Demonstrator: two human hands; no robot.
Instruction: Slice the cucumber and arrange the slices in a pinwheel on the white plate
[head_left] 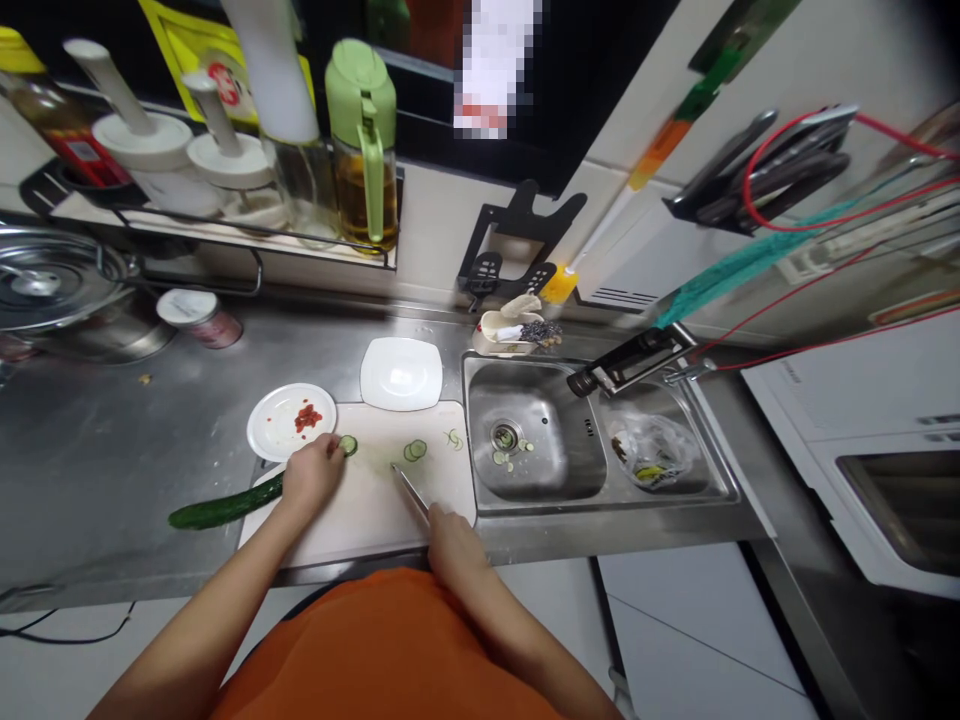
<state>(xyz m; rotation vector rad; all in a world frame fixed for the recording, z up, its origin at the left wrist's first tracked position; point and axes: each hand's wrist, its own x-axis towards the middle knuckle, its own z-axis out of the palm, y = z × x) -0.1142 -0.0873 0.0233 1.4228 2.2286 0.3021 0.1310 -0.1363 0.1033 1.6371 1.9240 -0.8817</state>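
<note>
My left hand is wrapped round a long dark green cucumber; its cut end, pale green, shows just past my fingers over the white cutting board. The other end sticks out to the left, beyond the board. My right hand grips a knife by its handle, the blade pointing away from me across the board, apart from the cucumber. Cut cucumber slices lie beyond the blade tip, and thin pale scraps are near the board's far right corner.
A plate with red pieces and a white square dish stand behind the board. To the right is a double sink with slices near its drain and a plastic bag. A steel pot and pink-labelled can stand left.
</note>
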